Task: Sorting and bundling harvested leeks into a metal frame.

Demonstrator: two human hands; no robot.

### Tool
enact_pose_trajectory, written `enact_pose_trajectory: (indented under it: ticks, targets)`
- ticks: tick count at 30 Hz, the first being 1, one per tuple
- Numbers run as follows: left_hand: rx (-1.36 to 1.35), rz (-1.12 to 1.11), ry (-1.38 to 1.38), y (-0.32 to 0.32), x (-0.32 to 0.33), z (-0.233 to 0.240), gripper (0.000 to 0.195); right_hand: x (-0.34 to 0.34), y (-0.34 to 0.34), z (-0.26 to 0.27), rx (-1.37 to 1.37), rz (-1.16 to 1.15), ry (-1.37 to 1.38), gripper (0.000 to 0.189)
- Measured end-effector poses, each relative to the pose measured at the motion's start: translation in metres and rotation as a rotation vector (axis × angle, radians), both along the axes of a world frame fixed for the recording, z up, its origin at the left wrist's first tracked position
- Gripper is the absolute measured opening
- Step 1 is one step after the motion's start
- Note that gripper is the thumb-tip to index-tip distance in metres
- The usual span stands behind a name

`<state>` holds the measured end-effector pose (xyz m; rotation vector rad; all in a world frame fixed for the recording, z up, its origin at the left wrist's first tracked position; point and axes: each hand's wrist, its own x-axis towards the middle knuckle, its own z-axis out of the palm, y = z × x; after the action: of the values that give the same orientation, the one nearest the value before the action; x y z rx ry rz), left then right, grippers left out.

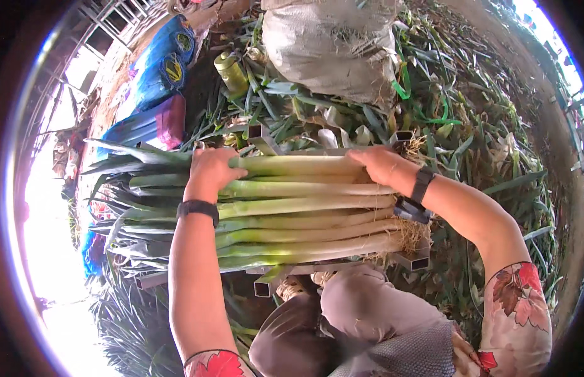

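Several leeks [301, 235] lie side by side across a frame of square metal tubes [416, 260] in front of my knees. Their green leaves [146, 226] point left and their stringy roots [412, 235] point right. At the far edge of the row, my left hand [215, 167] grips the outermost leek [296, 165] where white turns to green. My right hand [379, 165] holds the same leek near its root end, with the fingertips partly hidden behind it. Black bands circle both wrists, and a dark device hangs below the right one.
A stuffed white woven sack [320, 52] stands beyond the frame. Loose leek leaves [466, 108] cover the ground around it. Far left are a green cylindrical container [231, 75], a blue bundle [162, 70] and a reddish block [171, 122]. More leek leaves [131, 315] are heaped at lower left.
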<state>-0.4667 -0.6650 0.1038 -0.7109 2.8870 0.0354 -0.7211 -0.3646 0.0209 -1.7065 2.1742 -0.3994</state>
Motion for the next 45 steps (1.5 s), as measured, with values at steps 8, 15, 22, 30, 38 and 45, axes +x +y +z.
enact_pose_trajectory:
  ticks: [8,15,22,30,38,45]
  targets:
    - [-0.016,0.013,0.051,0.002,-0.008,0.006,0.047,-0.003,0.001,-0.009,-0.024,-0.022,0.036,0.048]
    - [-0.011,0.039,0.047,0.005,-0.001,0.007,0.047,-0.001,-0.014,0.010,0.213,0.026,0.068,0.031]
    - [-0.005,0.027,0.056,0.019,-0.015,0.011,0.042,-0.006,0.009,-0.005,0.002,-0.076,-0.047,0.012]
    - [0.024,-0.034,0.079,0.025,-0.022,-0.001,0.040,-0.009,0.016,-0.017,0.010,0.062,0.376,0.023]
    - [-0.032,-0.156,0.269,0.020,0.006,0.000,0.058,-0.003,-0.001,-0.001,0.143,0.032,0.299,0.017]
    - [-0.215,0.210,0.203,0.019,0.050,0.027,0.031,-0.012,0.014,-0.011,0.120,-0.018,0.253,0.012]
